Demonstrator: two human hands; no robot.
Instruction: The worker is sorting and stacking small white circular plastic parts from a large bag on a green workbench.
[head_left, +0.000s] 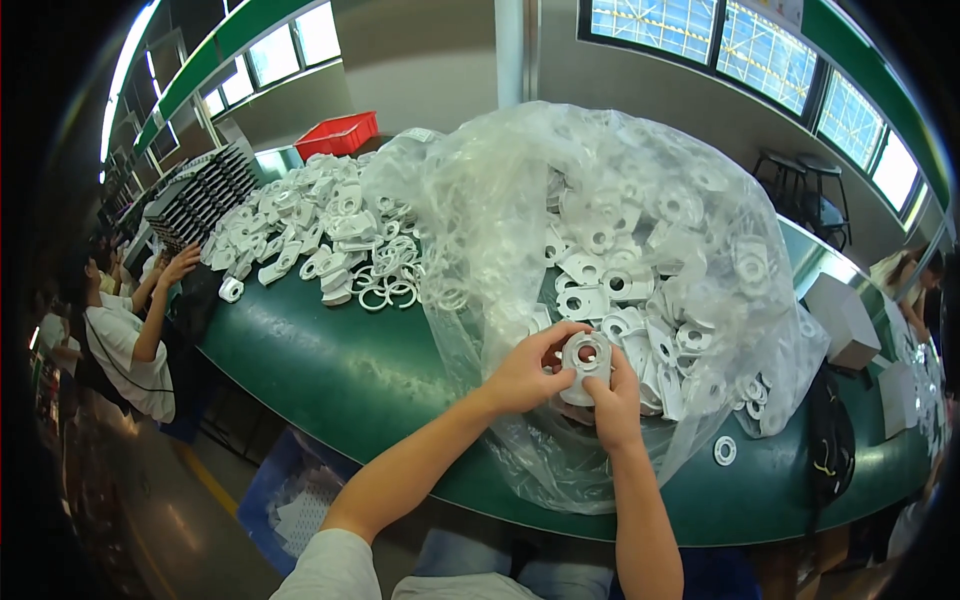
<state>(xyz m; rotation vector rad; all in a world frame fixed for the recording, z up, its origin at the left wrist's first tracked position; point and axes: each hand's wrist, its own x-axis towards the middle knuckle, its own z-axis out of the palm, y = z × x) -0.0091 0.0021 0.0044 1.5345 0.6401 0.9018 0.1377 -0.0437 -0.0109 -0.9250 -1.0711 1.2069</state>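
Between my two hands is a white plastic part (587,352) with a round ringed opening and a flat tab. My left hand (535,370) grips its left side, thumb on the front and fingers curled round the edge. From the right, my right hand (614,400) pinches the same part with thumb and fingers. Right behind it, a large clear plastic bag (490,240) lies open over the table, full of similar white parts (600,270). Whether the held part is one piece or two fitted together, I cannot tell.
A heap of white parts (330,215) and loose white rings (388,288) lies left on the green table (320,340). One ring (725,451) lies at right, near a black bag (830,440) and white boxes (842,320). A blue crate (262,500) stands below; a person (130,340) sits far left.
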